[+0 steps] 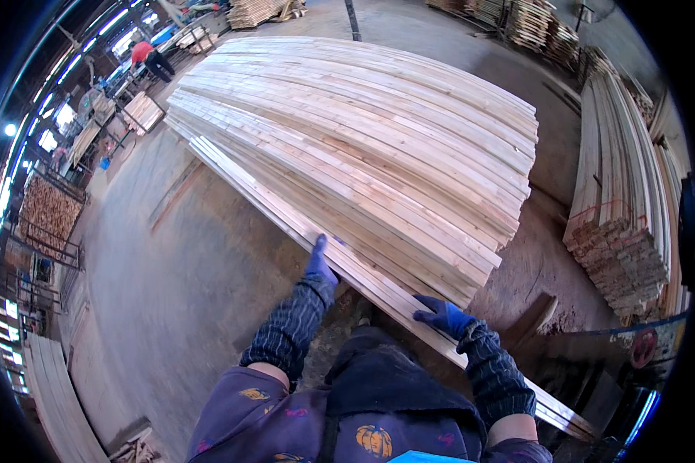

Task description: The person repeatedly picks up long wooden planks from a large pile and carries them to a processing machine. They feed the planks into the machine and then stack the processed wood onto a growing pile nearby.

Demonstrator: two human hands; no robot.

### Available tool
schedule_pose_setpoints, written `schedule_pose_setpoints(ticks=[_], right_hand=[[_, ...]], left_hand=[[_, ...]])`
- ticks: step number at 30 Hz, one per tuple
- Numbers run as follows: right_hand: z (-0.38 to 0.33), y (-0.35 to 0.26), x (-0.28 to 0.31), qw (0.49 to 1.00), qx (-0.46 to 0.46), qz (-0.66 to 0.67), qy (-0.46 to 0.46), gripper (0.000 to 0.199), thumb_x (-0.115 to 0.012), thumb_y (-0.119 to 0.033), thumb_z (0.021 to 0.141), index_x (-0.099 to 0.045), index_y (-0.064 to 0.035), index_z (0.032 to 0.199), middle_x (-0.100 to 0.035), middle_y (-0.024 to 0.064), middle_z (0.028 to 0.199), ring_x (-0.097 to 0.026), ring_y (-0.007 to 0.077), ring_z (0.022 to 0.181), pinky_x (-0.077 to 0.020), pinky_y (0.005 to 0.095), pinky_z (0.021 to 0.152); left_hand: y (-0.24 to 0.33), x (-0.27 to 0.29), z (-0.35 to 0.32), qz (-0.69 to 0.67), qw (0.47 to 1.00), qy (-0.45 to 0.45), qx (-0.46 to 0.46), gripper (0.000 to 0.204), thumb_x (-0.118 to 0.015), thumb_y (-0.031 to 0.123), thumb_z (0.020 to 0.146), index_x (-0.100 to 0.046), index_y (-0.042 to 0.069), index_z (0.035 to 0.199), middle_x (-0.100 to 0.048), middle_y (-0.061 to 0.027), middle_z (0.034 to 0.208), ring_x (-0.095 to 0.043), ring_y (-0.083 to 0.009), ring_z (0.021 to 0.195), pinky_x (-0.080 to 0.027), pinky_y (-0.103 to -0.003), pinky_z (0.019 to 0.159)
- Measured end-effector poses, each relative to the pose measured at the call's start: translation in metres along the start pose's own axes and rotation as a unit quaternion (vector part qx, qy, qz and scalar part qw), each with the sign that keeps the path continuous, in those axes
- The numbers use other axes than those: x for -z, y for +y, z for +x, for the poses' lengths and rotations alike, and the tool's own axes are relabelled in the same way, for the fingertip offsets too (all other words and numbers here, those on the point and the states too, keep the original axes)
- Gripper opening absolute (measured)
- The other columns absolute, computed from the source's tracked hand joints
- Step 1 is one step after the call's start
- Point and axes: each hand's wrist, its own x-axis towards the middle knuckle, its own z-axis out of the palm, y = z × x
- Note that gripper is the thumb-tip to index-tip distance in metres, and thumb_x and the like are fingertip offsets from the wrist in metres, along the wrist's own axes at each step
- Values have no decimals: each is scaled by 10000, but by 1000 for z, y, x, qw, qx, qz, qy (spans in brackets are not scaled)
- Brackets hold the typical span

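Note:
A small bundle of long, narrow wooden boards (pixel 386 292) runs slantwise in front of my body, from the upper left to the lower right. My left hand (pixel 321 264), in a blue-purple glove, grips its near edge; the thumb shows along the side and the other fingers are mostly hidden. Farther right, my right hand (pixel 445 316), gloved too, is closed over the same boards with its fingers across the top. Just beyond lies a wide stack of pale planks (pixel 363 116), and the bundle's far part runs along the stack's near side.
Tied stacks of lumber (pixel 618 193) stand to the right. A machine with a red handwheel (pixel 643 349) is at the lower right, near the boards' end. Other planks (pixel 58 397) lie at the lower left. A person in red (pixel 142 54) bends far off at the upper left.

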Motion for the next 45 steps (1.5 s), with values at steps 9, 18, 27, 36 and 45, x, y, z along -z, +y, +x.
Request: schedule_pose_setpoints(ticks=[9, 18, 27, 36, 45], right_hand=[[-104, 52, 23, 993, -75, 88, 20, 602, -684, -407, 937, -572, -9, 1375, -604, 199, 1372, -575, 269, 1268, -422, 378, 1090], [-58, 31, -31, 890, 37, -293, 347, 755, -871, -392, 619, -582, -81, 1244, -681, 169, 1160, -656, 383, 1002, -511, 475, 878], [-181, 104, -38, 884, -17, -286, 369, 769, -875, -339, 555, -608, -122, 1242, -677, 137, 1180, -635, 380, 1048, -489, 514, 907], [-280, 164, -38, 821, -94, -348, 442, 766, -847, -263, 517, -601, -107, 1226, -636, 163, 1235, -595, 403, 1117, -440, 507, 1013], [-250, 113, -72, 847, -46, -305, 433, 872, -792, -212, 598, -516, -121, 1420, -645, 161, 1243, -621, 341, 1154, -450, 484, 1034]], left_hand=[[-95, -17, -90, 30, 981, -119, 149, 581, -716, 421, 906, -549, 56, 1325, -617, -122, 1235, -560, -278, 1200, -427, -470, 1094], [-125, -53, -148, 384, 778, -326, 376, 384, -706, 362, 944, -666, 32, 1135, -705, -96, 1061, -678, -185, 997, -580, -349, 830], [38, -98, -87, 740, 258, -487, -385, 890, -833, 309, 700, -437, 153, 1482, -537, -178, 1371, -510, -379, 1278, -390, -525, 1103], [85, -40, 11, 789, 157, -448, -391, 798, -890, 317, 474, -637, 153, 1213, -655, -100, 1122, -594, -333, 1095, -377, -557, 1073], [-27, -36, -94, 753, 198, -479, -405, 687, -868, 361, 507, -653, 126, 1116, -642, -136, 1052, -600, -362, 1014, -430, -513, 945]])
